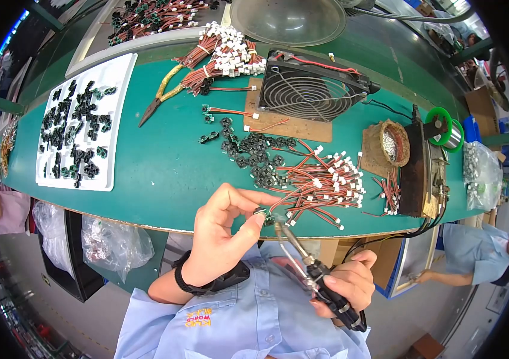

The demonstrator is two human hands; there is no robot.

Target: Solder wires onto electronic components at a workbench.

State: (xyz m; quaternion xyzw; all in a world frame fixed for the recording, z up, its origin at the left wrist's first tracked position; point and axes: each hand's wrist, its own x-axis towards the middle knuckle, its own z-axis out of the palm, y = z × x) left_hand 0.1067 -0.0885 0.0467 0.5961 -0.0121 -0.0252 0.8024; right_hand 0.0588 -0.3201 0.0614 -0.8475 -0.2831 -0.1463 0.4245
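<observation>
The left hand [221, 233] pinches a small part [263, 213] between thumb and finger, just in front of the table's near edge, around its middle. The right hand [350, 284] is closed around the handle of a soldering iron [311, 266], its tip right beside the part; whether they touch is too small to tell.

Judging by this, one join is in hand. A red wire runs close to the part, but I cannot tell whether it is attached.

Much seems left: loose black parts [260, 149] lie heaped at mid-table [153, 179], and wires [326, 185] with white plugs spread from them toward the near edge. More black parts sit in a white tray [120, 107] near the left end, and tied wire bundles [224, 54] lie toward the far edge. Beyond that edge, a framed tray [147, 46] holds a pile of wires with dark ends [153, 21], probably finished pieces.
</observation>
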